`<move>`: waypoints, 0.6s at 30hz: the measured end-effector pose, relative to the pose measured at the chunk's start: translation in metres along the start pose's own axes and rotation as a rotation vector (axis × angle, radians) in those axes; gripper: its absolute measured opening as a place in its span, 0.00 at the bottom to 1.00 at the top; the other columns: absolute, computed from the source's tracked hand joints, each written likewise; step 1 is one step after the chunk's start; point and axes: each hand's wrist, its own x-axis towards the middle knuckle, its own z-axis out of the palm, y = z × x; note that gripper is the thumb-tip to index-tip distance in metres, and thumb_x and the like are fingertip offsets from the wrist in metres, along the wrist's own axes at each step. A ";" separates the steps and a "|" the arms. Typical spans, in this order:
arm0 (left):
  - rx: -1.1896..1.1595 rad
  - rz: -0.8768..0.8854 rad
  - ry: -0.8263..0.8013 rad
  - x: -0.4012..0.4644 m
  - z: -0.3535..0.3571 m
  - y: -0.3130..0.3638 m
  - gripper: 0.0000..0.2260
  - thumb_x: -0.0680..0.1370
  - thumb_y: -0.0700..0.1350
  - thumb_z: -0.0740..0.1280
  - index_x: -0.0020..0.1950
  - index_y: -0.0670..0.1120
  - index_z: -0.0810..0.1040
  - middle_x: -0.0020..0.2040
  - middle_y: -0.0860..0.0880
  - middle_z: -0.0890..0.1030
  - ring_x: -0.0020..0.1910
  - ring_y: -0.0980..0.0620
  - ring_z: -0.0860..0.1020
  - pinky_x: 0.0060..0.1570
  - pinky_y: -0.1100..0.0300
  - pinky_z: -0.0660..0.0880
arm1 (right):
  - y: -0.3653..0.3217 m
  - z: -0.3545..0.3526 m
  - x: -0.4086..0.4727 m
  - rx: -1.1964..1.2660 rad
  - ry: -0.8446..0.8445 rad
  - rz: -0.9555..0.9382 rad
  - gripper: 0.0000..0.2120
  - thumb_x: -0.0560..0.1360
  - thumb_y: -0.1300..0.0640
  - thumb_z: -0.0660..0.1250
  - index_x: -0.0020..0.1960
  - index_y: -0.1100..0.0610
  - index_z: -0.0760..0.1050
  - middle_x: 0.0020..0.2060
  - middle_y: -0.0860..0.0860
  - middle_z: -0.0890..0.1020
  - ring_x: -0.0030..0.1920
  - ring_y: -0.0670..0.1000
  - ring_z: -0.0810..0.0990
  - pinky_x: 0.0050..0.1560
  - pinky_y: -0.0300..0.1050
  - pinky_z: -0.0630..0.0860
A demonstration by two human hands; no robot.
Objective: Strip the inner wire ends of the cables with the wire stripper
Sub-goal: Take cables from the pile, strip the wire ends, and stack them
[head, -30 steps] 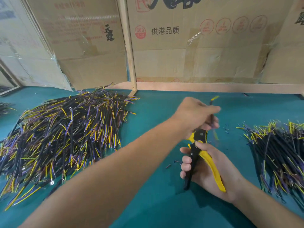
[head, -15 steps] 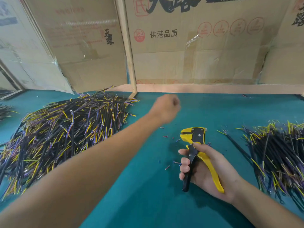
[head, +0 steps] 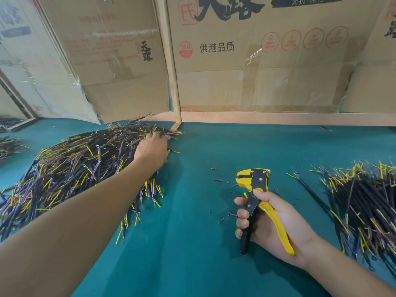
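A large pile of black cables with yellow and purple inner wires point(head: 75, 168) covers the left of the teal table. My left hand point(head: 153, 146) lies on that pile's far right edge, its fingers stretched onto the cable ends; the fingertips are partly hidden among them. My right hand point(head: 278, 228) grips the handles of the yellow and black wire stripper point(head: 255, 181), palm up, near the table's middle. The stripper's jaws point away from me and hold nothing. A second pile of cables point(head: 364, 200) lies at the right.
Small cut bits of insulation point(head: 218, 181) are scattered on the teal mat point(head: 192, 243) around the stripper. One cable point(head: 308, 187) lies apart, left of the right pile. Cardboard sheets point(head: 235, 82) on a wooden frame point(head: 171, 82) wall off the back.
My left hand let go of the cable at the stripper's jaws, swung left and now touches the left pile. A cable has come to lie by the right pile. The right hand stayed put.
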 end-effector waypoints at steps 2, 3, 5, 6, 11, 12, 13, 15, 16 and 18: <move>0.033 -0.079 0.062 0.000 -0.007 -0.009 0.13 0.79 0.39 0.63 0.63 0.40 0.74 0.60 0.40 0.77 0.60 0.39 0.76 0.53 0.48 0.75 | 0.000 -0.001 0.000 0.001 -0.009 0.001 0.20 0.74 0.48 0.71 0.55 0.65 0.80 0.38 0.58 0.71 0.35 0.57 0.72 0.41 0.56 0.76; 0.059 -0.135 0.040 -0.002 -0.009 -0.014 0.12 0.79 0.39 0.64 0.62 0.42 0.76 0.58 0.42 0.80 0.58 0.40 0.79 0.49 0.50 0.76 | 0.001 -0.002 0.000 0.001 -0.017 0.000 0.21 0.74 0.48 0.72 0.56 0.65 0.80 0.38 0.58 0.71 0.36 0.57 0.72 0.42 0.57 0.76; 0.130 -0.210 -0.074 -0.006 -0.008 -0.021 0.10 0.78 0.39 0.66 0.59 0.44 0.80 0.54 0.45 0.83 0.54 0.43 0.82 0.42 0.54 0.74 | 0.001 -0.003 0.001 -0.004 -0.030 -0.003 0.22 0.72 0.48 0.74 0.56 0.65 0.79 0.38 0.58 0.71 0.36 0.57 0.72 0.42 0.57 0.76; 0.157 -0.218 -0.115 -0.008 -0.006 -0.023 0.10 0.78 0.38 0.65 0.58 0.45 0.82 0.53 0.46 0.83 0.52 0.43 0.82 0.40 0.55 0.73 | 0.001 -0.003 0.001 -0.007 -0.032 -0.001 0.22 0.71 0.48 0.75 0.56 0.65 0.79 0.38 0.58 0.71 0.36 0.57 0.72 0.42 0.57 0.76; 0.187 -0.185 -0.188 -0.009 -0.009 -0.023 0.14 0.78 0.33 0.63 0.59 0.43 0.81 0.57 0.45 0.83 0.55 0.42 0.81 0.47 0.52 0.77 | 0.000 -0.003 0.000 -0.013 -0.040 0.003 0.22 0.70 0.48 0.76 0.55 0.65 0.80 0.38 0.58 0.72 0.36 0.58 0.72 0.42 0.57 0.76; 0.200 -0.179 -0.227 -0.009 -0.012 -0.022 0.14 0.78 0.34 0.63 0.59 0.44 0.81 0.56 0.46 0.83 0.54 0.42 0.81 0.48 0.52 0.78 | 0.000 -0.003 0.000 -0.016 -0.040 0.003 0.22 0.70 0.48 0.75 0.55 0.65 0.80 0.38 0.58 0.72 0.36 0.58 0.72 0.42 0.57 0.76; 0.209 -0.174 -0.270 -0.008 -0.015 -0.021 0.13 0.77 0.34 0.64 0.59 0.44 0.81 0.55 0.46 0.82 0.53 0.43 0.81 0.47 0.52 0.78 | 0.001 -0.003 0.000 -0.020 -0.038 0.006 0.22 0.71 0.48 0.75 0.55 0.65 0.80 0.38 0.58 0.72 0.36 0.58 0.72 0.42 0.57 0.76; 0.209 -0.164 -0.343 -0.007 -0.022 -0.020 0.13 0.77 0.35 0.65 0.59 0.45 0.81 0.53 0.47 0.81 0.50 0.43 0.80 0.45 0.53 0.77 | 0.000 -0.004 0.000 -0.030 -0.039 0.006 0.22 0.71 0.48 0.75 0.55 0.64 0.79 0.38 0.57 0.71 0.36 0.57 0.72 0.42 0.56 0.76; 0.207 -0.160 -0.357 -0.005 -0.024 -0.020 0.13 0.77 0.35 0.65 0.59 0.45 0.81 0.53 0.47 0.81 0.50 0.43 0.80 0.45 0.53 0.78 | 0.000 -0.004 -0.001 -0.038 -0.042 0.005 0.21 0.71 0.48 0.75 0.55 0.63 0.79 0.38 0.57 0.71 0.36 0.57 0.72 0.42 0.56 0.76; 0.215 -0.143 -0.344 -0.003 -0.026 -0.021 0.14 0.77 0.36 0.65 0.60 0.45 0.81 0.57 0.47 0.81 0.53 0.43 0.81 0.48 0.50 0.80 | 0.000 -0.002 -0.001 -0.047 -0.048 0.013 0.20 0.71 0.48 0.75 0.53 0.62 0.79 0.38 0.57 0.71 0.36 0.57 0.72 0.42 0.56 0.75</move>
